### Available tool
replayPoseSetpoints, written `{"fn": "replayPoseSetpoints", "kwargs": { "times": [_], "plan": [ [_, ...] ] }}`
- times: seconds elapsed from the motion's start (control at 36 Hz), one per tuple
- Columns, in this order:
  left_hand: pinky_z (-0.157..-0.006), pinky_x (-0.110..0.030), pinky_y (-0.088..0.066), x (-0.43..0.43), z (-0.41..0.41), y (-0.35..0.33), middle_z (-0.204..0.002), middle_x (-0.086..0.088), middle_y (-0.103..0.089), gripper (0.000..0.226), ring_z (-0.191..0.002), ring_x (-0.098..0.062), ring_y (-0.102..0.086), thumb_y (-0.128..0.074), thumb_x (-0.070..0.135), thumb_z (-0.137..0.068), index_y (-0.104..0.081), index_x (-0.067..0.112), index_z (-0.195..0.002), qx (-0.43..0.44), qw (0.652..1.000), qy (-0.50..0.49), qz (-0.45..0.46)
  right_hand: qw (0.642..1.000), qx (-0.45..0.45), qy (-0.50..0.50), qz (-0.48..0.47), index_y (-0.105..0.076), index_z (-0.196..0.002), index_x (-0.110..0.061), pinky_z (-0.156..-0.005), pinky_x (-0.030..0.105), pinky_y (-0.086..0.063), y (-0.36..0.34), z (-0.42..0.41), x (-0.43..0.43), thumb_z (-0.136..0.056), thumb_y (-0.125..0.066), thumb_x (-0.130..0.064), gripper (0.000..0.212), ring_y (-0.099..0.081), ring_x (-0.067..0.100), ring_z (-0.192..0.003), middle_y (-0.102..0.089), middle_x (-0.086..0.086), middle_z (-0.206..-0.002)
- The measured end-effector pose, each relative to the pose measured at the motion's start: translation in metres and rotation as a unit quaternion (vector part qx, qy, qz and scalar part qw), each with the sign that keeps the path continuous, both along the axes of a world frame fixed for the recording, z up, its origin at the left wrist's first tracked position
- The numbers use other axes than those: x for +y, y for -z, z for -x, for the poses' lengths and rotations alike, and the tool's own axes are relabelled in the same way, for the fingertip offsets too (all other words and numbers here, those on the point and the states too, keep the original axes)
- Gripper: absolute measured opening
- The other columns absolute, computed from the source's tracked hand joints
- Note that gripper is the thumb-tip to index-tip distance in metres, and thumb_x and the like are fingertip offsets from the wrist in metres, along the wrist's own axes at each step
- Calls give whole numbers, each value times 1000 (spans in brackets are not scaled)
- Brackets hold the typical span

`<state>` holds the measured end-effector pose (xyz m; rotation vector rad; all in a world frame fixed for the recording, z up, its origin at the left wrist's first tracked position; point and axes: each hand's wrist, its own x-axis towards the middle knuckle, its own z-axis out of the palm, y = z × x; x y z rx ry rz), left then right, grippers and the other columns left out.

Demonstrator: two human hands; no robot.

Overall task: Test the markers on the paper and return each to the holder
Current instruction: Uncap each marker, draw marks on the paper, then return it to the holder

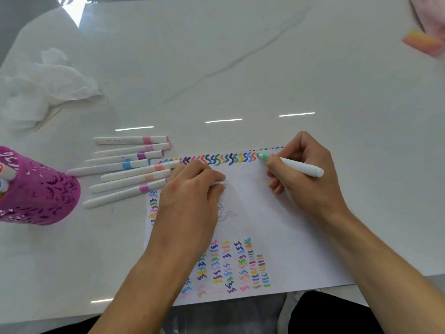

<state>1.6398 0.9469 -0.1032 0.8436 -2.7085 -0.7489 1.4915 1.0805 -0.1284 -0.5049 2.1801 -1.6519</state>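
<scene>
My right hand (298,174) grips a white marker with a green band (296,166), its tip touching the paper (277,225) at the right end of a row of coloured squiggles along the top edge. My left hand (192,189) rests on the paper and holds a white cap (220,183) between its curled fingers. Several capped white markers (127,165) with pink, purple, blue and orange bands lie side by side left of the paper. The purple perforated holder (38,191) stands at the far left with a few markers in it.
Crumpled white tissue (43,88) lies at the back left of the white marble table (240,68). A pink and orange object (423,42) sits at the far right corner. The table's front edge runs just below the paper.
</scene>
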Motion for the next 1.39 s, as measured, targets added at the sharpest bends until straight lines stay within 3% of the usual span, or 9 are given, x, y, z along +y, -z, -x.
{"fn": "replayPoseSetpoints", "kwargs": {
  "times": [0.19,0.47,0.64,0.83,0.94,1.0,1.06,1.17,1.39],
  "plan": [
    [-79,-9,-30,1,1,-1,-100,12,-65,14,-97,-8,-56,-67,17,-94,-77,19,-103,-4,1000,-7,3,1000,7,21,-9,-51,-76,-13,-41,21,-44,-1,-1,0,-77,-73,-21,23,-65,21,-48,-68,14,-67],
    [-79,-9,-28,1,2,-1,-102,11,-66,14,-97,-8,-56,-68,17,-93,-77,19,-104,-7,1000,-10,3,1000,-4,-14,-22,-51,-74,-13,-44,21,-46,0,2,2,-78,-75,-17,25,-66,18,-50,-70,10,-65],
    [-80,-12,-32,1,3,-1,-103,9,-67,14,-99,-12,-58,-68,16,-94,-77,18,-104,-9,1000,-6,3,998,-31,0,54,-52,-79,-18,-43,30,-47,-6,3,4,-81,-68,-15,17,-64,24,-49,-68,9,-63],
    [-82,-17,-38,2,0,-5,-106,9,-68,15,-100,-13,-60,-66,20,-95,-76,20,-107,13,1000,-8,19,995,-11,-7,96,-68,-93,-17,-52,28,-52,-18,0,5,-85,-71,-11,11,-64,21,-56,-66,4,-70],
    [-78,-18,-42,2,-2,-10,-103,11,-69,17,-89,-9,-61,-66,25,-96,-76,27,-109,54,998,-26,19,995,-3,-25,97,-75,-93,-17,-56,25,-54,-27,-8,-1,-85,-75,-13,9,-67,18,-59,-71,0,-70],
    [-71,-6,-37,2,-4,-13,-99,17,-68,17,-82,-1,-59,-65,31,-96,-75,34,-109,77,996,-50,-16,994,-13,-33,105,-75,-92,-16,-57,27,-55,-31,-13,-4,-85,-74,-15,7,-67,17,-61,-71,1,-70],
    [-68,-2,-38,1,-5,-13,-91,24,-67,16,-83,3,-60,-63,35,-96,-73,41,-107,96,989,-73,-83,991,-31,-44,121,-74,-90,-14,-59,31,-58,-35,-19,-6,-87,-71,-16,5,-67,20,-64,-71,6,-73],
    [-66,-8,-48,-3,-8,-15,-87,20,-73,19,-78,1,-66,-61,27,-98,-72,40,-108,137,956,-90,-245,986,-44,-65,147,-71,-91,-14,-60,34,-60,-42,-30,-9,-91,-64,-14,7,-69,23,-67,-73,10,-76],
    [-62,-7,-45,-10,-17,-18,-90,20,-74,19,-70,6,-61,-57,27,-101,-72,35,-107,161,919,-99,-345,988,-27,-73,136,-69,-92,-10,-61,34,-61,-44,-44,-17,-93,-59,-18,12,-73,24,-70,-75,9,-79]
  ]
}}
